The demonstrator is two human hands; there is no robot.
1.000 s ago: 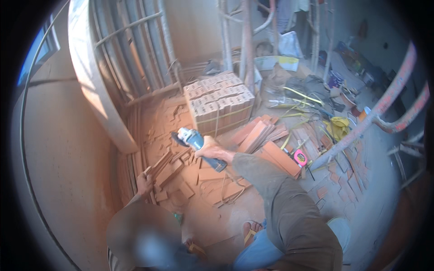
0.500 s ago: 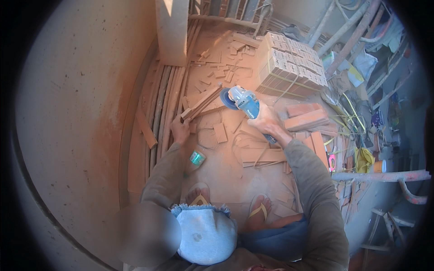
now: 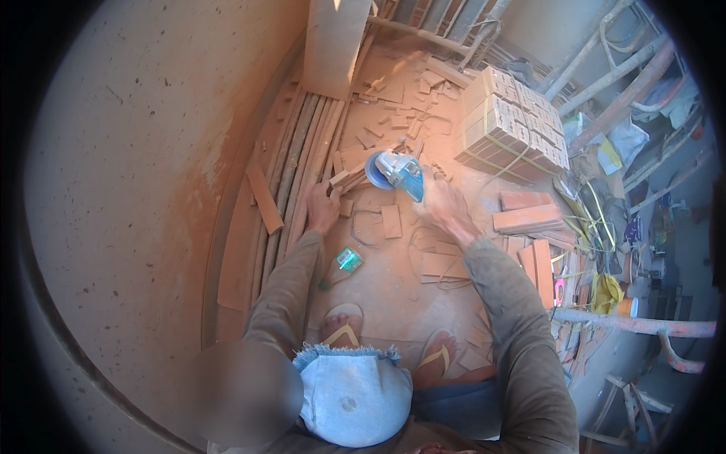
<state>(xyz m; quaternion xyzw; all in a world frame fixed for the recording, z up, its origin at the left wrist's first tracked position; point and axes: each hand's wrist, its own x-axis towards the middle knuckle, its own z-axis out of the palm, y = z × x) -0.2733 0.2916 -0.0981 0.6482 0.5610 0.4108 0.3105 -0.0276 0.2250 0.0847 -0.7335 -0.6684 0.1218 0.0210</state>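
Observation:
My right hand [image 3: 446, 203] is wrapped round the body of a blue and silver angle grinder [image 3: 407, 175]. Its round blue disc [image 3: 376, 171] points left and covers part of a narrow reddish tile strip [image 3: 344, 180]. Whether the disc touches the strip cannot be made out. My left hand [image 3: 324, 209] grips the near end of that strip, low over the dusty floor, its fingers partly hidden. Close to the left hand lie a small green, clear-topped box [image 3: 349, 260] and a loose flat tile piece [image 3: 391, 222].
Strapped tile stacks [image 3: 491, 125] stand at the back right. Long pipes and strips [image 3: 299, 163] run along the left wall beside an upright board [image 3: 329, 49]. Loose tiles [image 3: 529, 218], a yellow bag [image 3: 606, 293] and a metal frame [image 3: 643, 324] lie to the right. My sandalled feet [image 3: 342, 327] are below.
The grinder has come nearer to my left hand, its disc now overlapping the strip. The whole view has shifted, so the surroundings appear farther right.

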